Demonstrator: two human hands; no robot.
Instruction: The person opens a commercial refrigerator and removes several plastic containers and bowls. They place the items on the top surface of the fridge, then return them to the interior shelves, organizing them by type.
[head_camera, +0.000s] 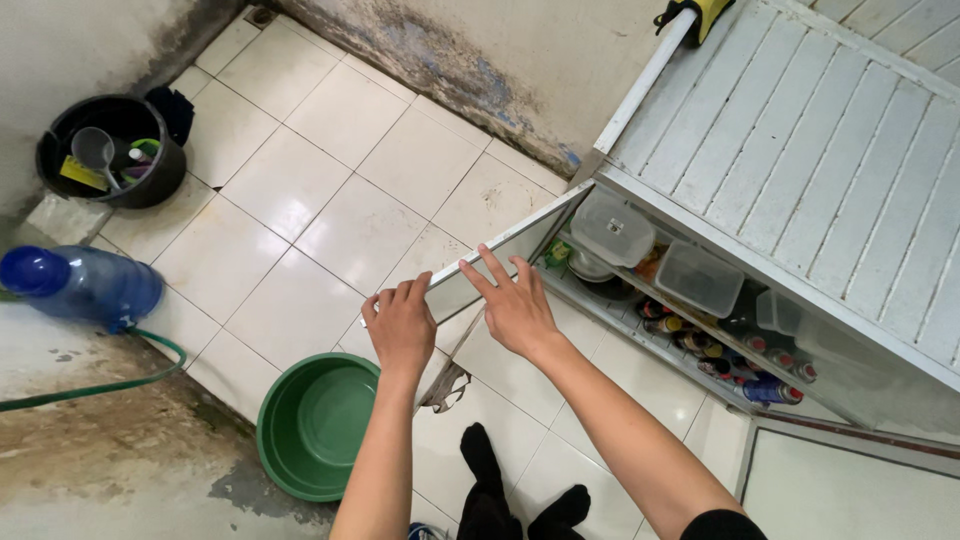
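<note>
open glass cabinet door (505, 252), swung outward over the tiled floor, upper edge held.

1. I count two hands: left hand (400, 325), right hand (518, 305).
2. One green basin (318, 425).
3. One black bucket (112, 150).
4. One blue water bottle (85, 285).
5. Two clear lidded containers (612, 230) (700, 278).
</note>
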